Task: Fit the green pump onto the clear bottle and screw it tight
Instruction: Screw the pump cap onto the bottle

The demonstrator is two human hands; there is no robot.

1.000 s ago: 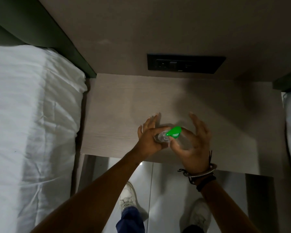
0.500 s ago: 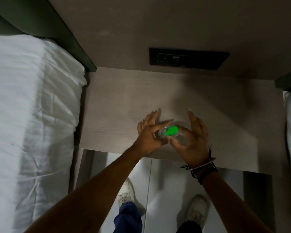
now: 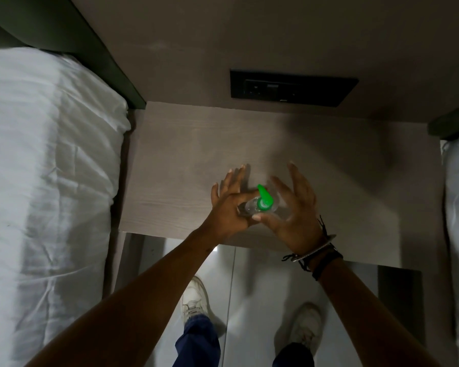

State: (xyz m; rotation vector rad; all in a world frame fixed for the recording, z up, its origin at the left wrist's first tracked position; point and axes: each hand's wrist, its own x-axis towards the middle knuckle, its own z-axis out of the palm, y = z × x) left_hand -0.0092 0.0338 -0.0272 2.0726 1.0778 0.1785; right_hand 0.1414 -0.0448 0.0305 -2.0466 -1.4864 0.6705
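1. Above the near edge of a pale wooden nightstand (image 3: 186,154), a clear bottle (image 3: 249,209) stands roughly upright, long axis toward the camera.
2. On its neck sits a green pump (image 3: 263,199); its spout points away, slightly left.
3. Left hand (image 3: 229,207) pinches the bottle between thumb and forefinger, other fingers splayed.
4. Right hand (image 3: 293,207) cups the bottle's other side, thumb at the pump collar, fingers spread.
5. White bedding (image 3: 48,168) lies left.

Clear bottle (image 3: 252,209) seen from above, held over the near part of a pale wooden surface, green pump (image 3: 263,200) seated on its neck, nozzle pointed away from the viewer, bottle body largely hidden by fingers.
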